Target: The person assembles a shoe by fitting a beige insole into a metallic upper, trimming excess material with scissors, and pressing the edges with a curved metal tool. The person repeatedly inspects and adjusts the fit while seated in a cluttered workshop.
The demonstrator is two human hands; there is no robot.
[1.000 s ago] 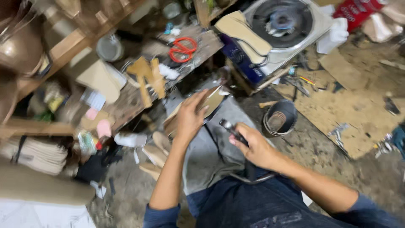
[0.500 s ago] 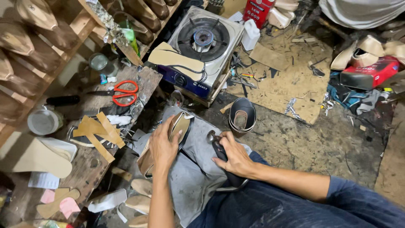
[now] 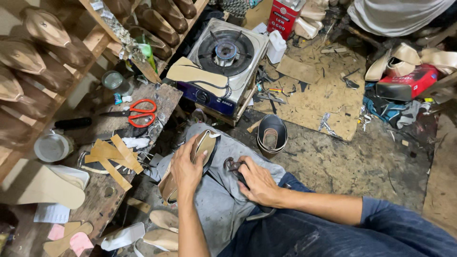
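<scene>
Compared with half a second earlier, both hands hold the same positions; only the viewpoint shifts. The left hand (image 3: 186,167) clasps the shoe upper (image 3: 202,148) against the grey cloth (image 3: 216,202) on the lap. The right hand (image 3: 256,182) closes around a dark tool (image 3: 233,166), its working end hidden.

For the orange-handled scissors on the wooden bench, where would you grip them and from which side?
Grip the scissors by the two orange loops, coming from above on the stove side. They lie flat with the dark blades pointing away toward the shelf, so the loops are the exposed blunt end, and bare bench surrounds them.
</scene>
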